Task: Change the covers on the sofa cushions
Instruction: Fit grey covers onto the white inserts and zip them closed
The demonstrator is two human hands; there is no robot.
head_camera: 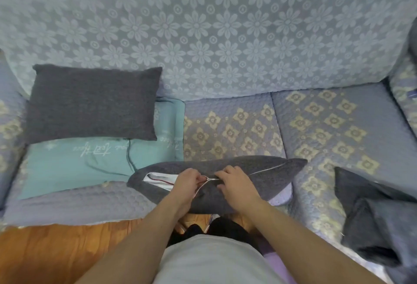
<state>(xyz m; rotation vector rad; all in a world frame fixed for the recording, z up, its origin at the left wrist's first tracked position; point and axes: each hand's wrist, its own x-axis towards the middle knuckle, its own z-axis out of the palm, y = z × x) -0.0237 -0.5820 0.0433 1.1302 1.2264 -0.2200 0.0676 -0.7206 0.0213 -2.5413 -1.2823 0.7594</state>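
A sofa (316, 130) fills the view, its backrest draped in a pale blue floral throw (225, 30) and its seat laid with a lilac quilted cover patterned in beige flowers. The middle and right seat sections lie bare between the cushion being worked and the backrest, giving the widest free room; the seat's front edge runs along a strip of orange wooden floor (45, 252) at lower left. On the left seat section a teal cushion cover (74, 166) lies flat, and a dark grey cushion (90, 105) rests on its far part, leaning toward the backrest. At the far right, near the seat's front edge, a loose dark grey cover (372, 220) lies crumpled. At the front edge of the middle section sits the grey cushion being covered (266, 170), its zipper (266, 170) side up; the opening gapes at its left end, showing the white inner pillow (158, 180). The left hand (187, 182) has its fingers pinched together at the zipper's midpoint, apparently on the slider, while the right hand (234, 186) presses curled fingers on the fabric just beside it, thumb and finger closed on the seam.
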